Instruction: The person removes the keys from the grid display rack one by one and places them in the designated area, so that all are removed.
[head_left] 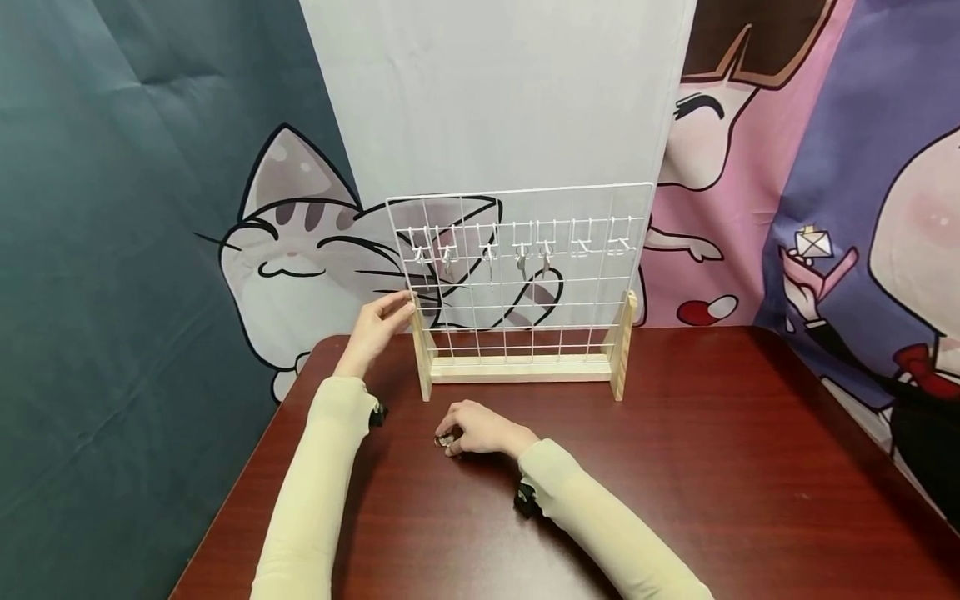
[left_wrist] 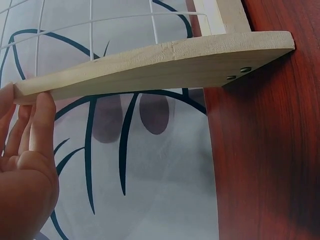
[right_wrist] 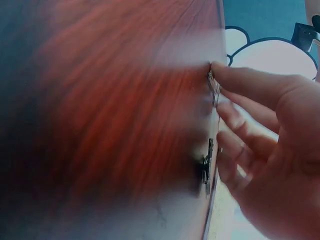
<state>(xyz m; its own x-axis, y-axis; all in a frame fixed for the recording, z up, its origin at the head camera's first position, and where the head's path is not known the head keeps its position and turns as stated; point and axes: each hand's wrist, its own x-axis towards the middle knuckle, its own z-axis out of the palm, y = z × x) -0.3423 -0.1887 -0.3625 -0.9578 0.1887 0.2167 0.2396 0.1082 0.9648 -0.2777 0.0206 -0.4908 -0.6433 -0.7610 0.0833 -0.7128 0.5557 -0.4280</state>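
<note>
My left hand (head_left: 373,331) pinches the top of the left wooden upright (left_wrist: 150,65) of a display rack, with the thumb on one side and fingers on the other. In front of the rack, my right hand (head_left: 480,429) is low over the table, its fingertips around a small metal key (right_wrist: 214,89). A second small metal piece (right_wrist: 207,167) lies on the table beside the fingers in the right wrist view. Several keys (head_left: 522,262) hang from hooks on the rack's white wire grid (head_left: 558,292). Blur and the fingers hide the held key's full shape.
The rack stands on a wooden base bar (head_left: 521,368) toward the back of a dark red table (head_left: 712,467). Two hooks (head_left: 618,245) at the grid's right end carry nothing. Behind hangs a cartoon cloth backdrop (head_left: 502,92).
</note>
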